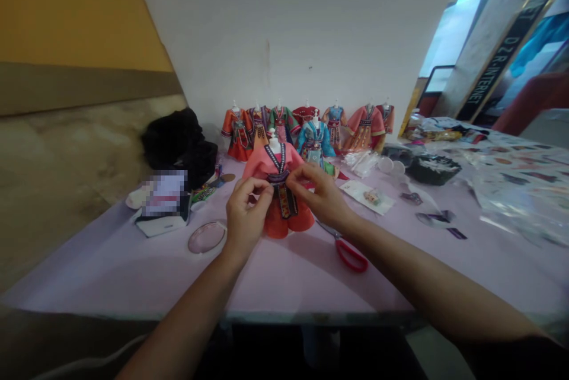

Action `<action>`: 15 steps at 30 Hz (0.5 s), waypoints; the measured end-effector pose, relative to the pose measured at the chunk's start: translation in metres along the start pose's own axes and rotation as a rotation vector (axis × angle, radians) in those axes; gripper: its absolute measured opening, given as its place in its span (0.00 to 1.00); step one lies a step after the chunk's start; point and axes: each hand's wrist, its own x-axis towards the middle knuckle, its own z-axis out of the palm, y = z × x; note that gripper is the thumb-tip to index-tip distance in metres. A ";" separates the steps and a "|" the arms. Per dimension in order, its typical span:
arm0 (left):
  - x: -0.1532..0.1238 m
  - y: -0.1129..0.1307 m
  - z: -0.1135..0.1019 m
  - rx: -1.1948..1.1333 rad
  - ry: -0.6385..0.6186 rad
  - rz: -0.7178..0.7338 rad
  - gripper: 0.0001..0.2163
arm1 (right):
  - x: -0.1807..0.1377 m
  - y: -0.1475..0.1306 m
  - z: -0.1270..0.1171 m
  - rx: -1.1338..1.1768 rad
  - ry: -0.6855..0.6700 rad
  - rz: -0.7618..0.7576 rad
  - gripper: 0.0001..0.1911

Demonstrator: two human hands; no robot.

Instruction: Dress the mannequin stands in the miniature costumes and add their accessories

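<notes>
The left hand (248, 217) and the right hand (322, 193) are apart at the wrists, but each closes fingertips and thumb in a pinch on the dark embroidered sash (279, 178) of a coral doll dress (287, 224). The left hand works at one side of the sash and the right hand at the other. The dress stands upright on a white doll mannequin (274, 144), directly between the hands.

Handling assessment: the dress cloth appears light, soft and liable to crease. The braided sash appears somewhat firmer and offers the better pinch point. The mannequin appears light and may tip if pulled, so a hold close to its body is judged safest.

Just beyond the right hand, red-handled scissors (349, 254) lie on the lilac-covered worktop (111, 276). Left of the left hand lies a clear round dish (207, 237). Farther left are a white box (162, 223), partly blurred, and a black fabric bundle (178, 143). Farther right are a printed card (367, 197), clear plastic bags (360, 162) and a dark bowl (432, 169). Behind the dress stands a row of doll costumes (306, 128).
</notes>
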 end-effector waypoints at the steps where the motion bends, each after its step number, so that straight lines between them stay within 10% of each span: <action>1: 0.001 0.000 0.000 0.021 0.009 0.010 0.04 | 0.001 0.000 0.000 -0.013 0.003 0.006 0.07; 15: 0.009 -0.006 0.003 -0.127 0.051 -0.076 0.03 | 0.010 0.003 -0.003 0.046 -0.030 0.090 0.07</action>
